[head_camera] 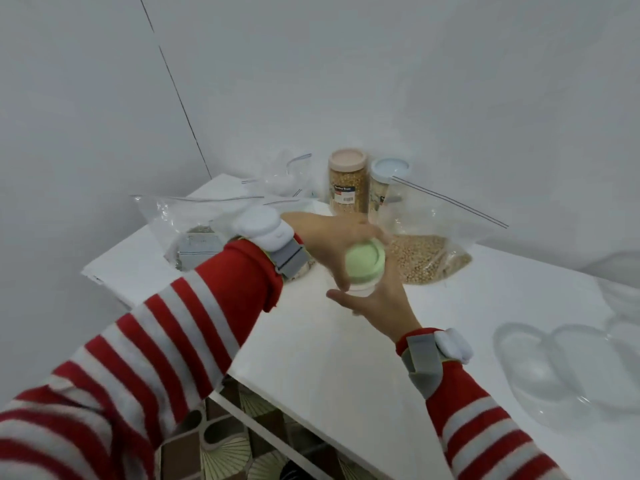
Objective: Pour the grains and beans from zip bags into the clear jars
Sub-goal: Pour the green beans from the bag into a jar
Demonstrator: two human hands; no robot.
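At the middle of the white counter (311,341): one clear jar (360,291), capped with a green lid (365,263), held between both hands; whether standing on the surface or lifted off it, cannot tell.

Left hand (329,237): over the jar from the left, fingers (369,232) curled round the far rim of the green lid, gripping it. White wrist device (258,226) on a grey strap; red-and-white striped sleeve (180,327).

Right hand (384,303): below and to the right, wrapped round the jar body, thumb (337,295) across the near side, just under the lid.

Just right of the hands: zip bag of beans (429,252), open top standing up, pale beans pooled at the bottom.

Left of the hands: second zip bag (187,230), dark contents, partly behind the left wrist.

At the back, by the wall: pink-lidded jar (348,183), full of yellow grains, and blue-lidded jar (382,183) just beside it; crumpled empty bags (291,174) to their left.
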